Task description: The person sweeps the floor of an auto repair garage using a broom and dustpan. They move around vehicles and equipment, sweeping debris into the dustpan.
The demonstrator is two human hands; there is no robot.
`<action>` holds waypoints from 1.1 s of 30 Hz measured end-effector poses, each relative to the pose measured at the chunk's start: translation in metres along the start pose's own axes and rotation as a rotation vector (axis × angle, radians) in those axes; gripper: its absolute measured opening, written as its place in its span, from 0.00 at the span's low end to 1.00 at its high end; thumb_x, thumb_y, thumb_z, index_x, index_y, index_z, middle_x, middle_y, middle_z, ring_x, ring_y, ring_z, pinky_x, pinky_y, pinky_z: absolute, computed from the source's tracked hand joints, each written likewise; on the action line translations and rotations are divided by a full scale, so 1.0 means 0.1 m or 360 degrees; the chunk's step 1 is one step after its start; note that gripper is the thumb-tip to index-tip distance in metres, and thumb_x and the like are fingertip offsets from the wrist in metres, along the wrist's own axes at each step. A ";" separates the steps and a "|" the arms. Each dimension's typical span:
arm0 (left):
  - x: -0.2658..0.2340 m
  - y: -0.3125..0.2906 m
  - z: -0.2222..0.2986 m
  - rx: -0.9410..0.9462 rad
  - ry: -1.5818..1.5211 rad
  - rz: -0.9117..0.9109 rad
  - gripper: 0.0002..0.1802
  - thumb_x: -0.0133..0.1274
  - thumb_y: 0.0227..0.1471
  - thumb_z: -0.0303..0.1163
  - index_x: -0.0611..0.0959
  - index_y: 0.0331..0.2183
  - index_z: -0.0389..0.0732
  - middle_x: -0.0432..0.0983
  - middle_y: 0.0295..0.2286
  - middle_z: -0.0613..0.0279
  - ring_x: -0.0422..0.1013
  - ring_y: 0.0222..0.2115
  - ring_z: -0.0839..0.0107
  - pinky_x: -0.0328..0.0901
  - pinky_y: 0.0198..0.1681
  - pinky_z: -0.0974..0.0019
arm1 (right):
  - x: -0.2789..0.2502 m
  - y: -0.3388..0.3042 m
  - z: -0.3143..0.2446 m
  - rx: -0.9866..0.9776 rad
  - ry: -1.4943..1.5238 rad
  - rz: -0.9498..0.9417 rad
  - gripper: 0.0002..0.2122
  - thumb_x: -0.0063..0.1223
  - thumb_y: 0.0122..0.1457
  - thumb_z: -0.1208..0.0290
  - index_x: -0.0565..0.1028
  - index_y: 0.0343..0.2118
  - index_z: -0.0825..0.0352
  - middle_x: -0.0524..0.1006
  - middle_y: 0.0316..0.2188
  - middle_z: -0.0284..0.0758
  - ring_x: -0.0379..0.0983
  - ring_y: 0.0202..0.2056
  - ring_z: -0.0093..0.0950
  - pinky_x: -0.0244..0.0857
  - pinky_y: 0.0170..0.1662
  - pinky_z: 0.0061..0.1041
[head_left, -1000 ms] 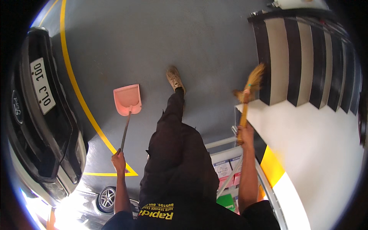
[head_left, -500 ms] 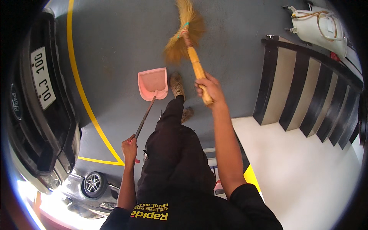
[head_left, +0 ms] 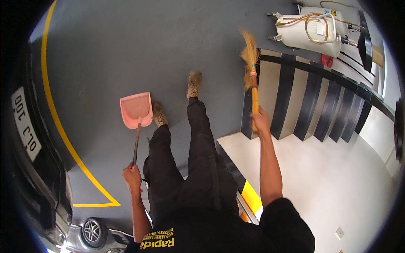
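My right hand is wrapped round the yellow handle of a straw broom, held out to the right. Its bristles point away from me, beside the lower end of the striped stairs. On the left, my left hand grips the dark stick of a long-handled dustpan. The pink pan is out ahead of that hand, next to my left shoe; whether it touches the floor I cannot tell. My right shoe is further forward.
Black-and-beige stairs rise at the right beside a white wall. White wheeled tanks with hoses stand at the far right. A dark vehicle is at the left, past a yellow floor line. Another car's wheel shows lower left.
The broom has swung right, from ahead of my feet to beside the stairs. The dustpan has shifted left in view. I have stepped forward, and my feet are further apart.
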State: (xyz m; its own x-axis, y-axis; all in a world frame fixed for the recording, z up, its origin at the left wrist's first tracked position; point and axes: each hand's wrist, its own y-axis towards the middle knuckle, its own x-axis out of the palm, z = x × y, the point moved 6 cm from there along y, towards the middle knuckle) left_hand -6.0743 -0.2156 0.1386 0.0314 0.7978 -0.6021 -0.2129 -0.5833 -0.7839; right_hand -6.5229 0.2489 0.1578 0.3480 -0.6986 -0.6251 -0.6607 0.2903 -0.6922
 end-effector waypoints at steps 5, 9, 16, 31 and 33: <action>0.18 -0.09 0.01 0.0026 -0.0064 0.0181 0.24 0.50 0.54 0.33 0.85 0.50 0.34 0.81 0.34 0.31 0.79 0.31 0.45 0.72 0.37 0.51 | 1.08 1.26 -0.78 0.0037 0.0325 -0.0485 0.13 0.59 0.55 0.79 0.76 0.44 0.71 0.74 0.21 0.32 0.72 0.19 0.23 0.68 0.22 0.26; -0.09 -0.13 0.32 -0.0128 -0.0016 0.0158 0.26 0.51 0.53 0.33 0.84 0.52 0.31 0.80 0.32 0.31 0.81 0.30 0.51 0.71 0.37 0.51 | 1.15 0.79 -1.68 0.0029 0.0496 -0.0757 0.24 0.60 0.57 0.76 0.74 0.58 0.66 0.72 0.23 0.29 0.70 0.21 0.20 0.65 0.21 0.21; -0.22 -0.01 1.06 -0.0315 0.0168 0.0162 0.22 0.51 0.53 0.33 0.87 0.47 0.34 0.78 0.28 0.31 0.80 0.31 0.41 0.72 0.35 0.47 | -0.48 0.87 -2.51 -0.0125 -0.0029 -0.0407 0.33 0.58 0.58 0.77 0.66 0.68 0.63 0.73 0.25 0.30 0.71 0.19 0.21 0.66 0.21 0.21; -0.04 -0.59 1.58 -0.0924 -0.0325 0.0460 0.24 0.51 0.54 0.36 0.87 0.49 0.37 0.81 0.28 0.38 0.80 0.29 0.46 0.72 0.35 0.49 | 2.59 1.10 -3.81 0.0545 0.0889 -0.1719 0.11 0.53 0.63 0.77 0.67 0.46 0.68 0.73 0.26 0.35 0.68 0.18 0.16 0.65 0.17 0.14; 0.07 -0.69 1.56 -0.0979 -0.0525 0.0516 0.23 0.51 0.55 0.35 0.87 0.49 0.36 0.79 0.23 0.44 0.77 0.24 0.55 0.69 0.30 0.53 | 3.19 1.05 -4.24 0.0485 0.0993 -0.1878 0.10 0.53 0.65 0.76 0.65 0.44 0.70 0.73 0.26 0.36 0.68 0.18 0.16 0.67 0.18 0.13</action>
State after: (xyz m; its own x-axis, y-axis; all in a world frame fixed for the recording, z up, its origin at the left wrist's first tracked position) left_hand -6.2120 -0.1463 0.2121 -0.2533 0.5206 -0.8154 0.4228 -0.6985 -0.5773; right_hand -6.7629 -0.2205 0.0388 0.1890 -0.7816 0.5945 0.0159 -0.6029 -0.7977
